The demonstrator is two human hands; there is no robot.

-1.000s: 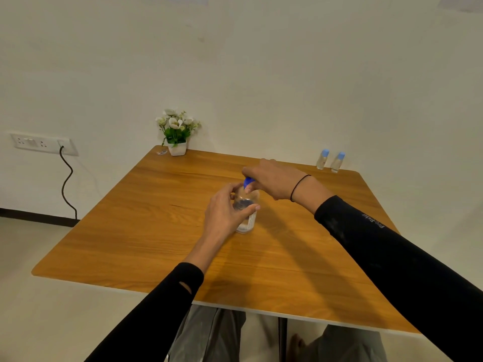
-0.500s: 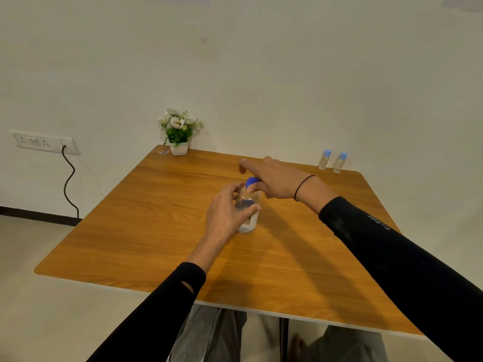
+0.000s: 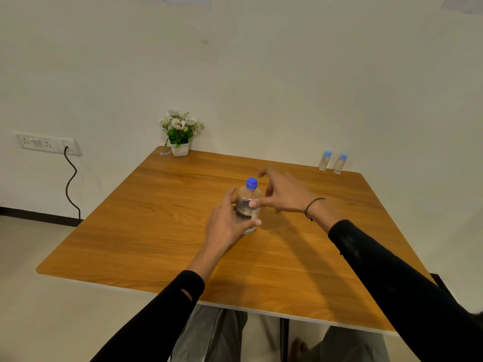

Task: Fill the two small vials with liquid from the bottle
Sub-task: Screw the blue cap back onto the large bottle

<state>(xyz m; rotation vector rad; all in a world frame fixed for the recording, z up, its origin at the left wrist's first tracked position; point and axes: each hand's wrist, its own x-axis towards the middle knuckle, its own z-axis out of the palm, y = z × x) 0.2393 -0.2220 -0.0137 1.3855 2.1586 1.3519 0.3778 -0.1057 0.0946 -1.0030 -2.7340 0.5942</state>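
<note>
In the middle of the tabletop (image 3: 156,231) the bottle (image 3: 247,205) stands upright with its blue cap (image 3: 251,183) on, left hand (image 3: 230,223) wrapped round its body, right hand (image 3: 285,192) spread just beside the cap, holding nothing. The two vials (image 3: 332,162) sit capped way off at 1 o'clock, so I'd say basically nothing's poured yet: uncapping and both fills are left.
</note>
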